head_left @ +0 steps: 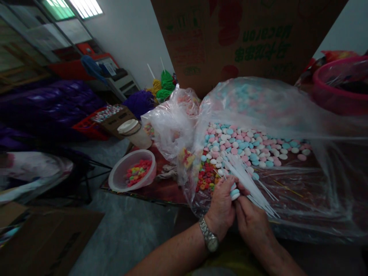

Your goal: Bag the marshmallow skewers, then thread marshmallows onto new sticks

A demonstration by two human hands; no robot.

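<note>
Clear plastic sheeting (267,119) blankets a dark red tabletop (172,193), strewn with pastel candies (241,143), thin white sticks (251,184) and colorful cereal rings (205,178); a translucent bowl (118,174) sits at nine o'clock, a lidded plastic bucket (138,137) toward ten, beyond the bowl.

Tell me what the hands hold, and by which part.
The left hand holds pastel discs, apparently by their edges; the right hand hides its grip.

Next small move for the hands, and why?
Probably hold the pastel discs steady in the left hand and line up a stick with the right hand. The discs show in the left hand's grip, the right hand is close beside it, and white sticks lie just beyond. Whether the right hand already holds one is hidden.
</note>
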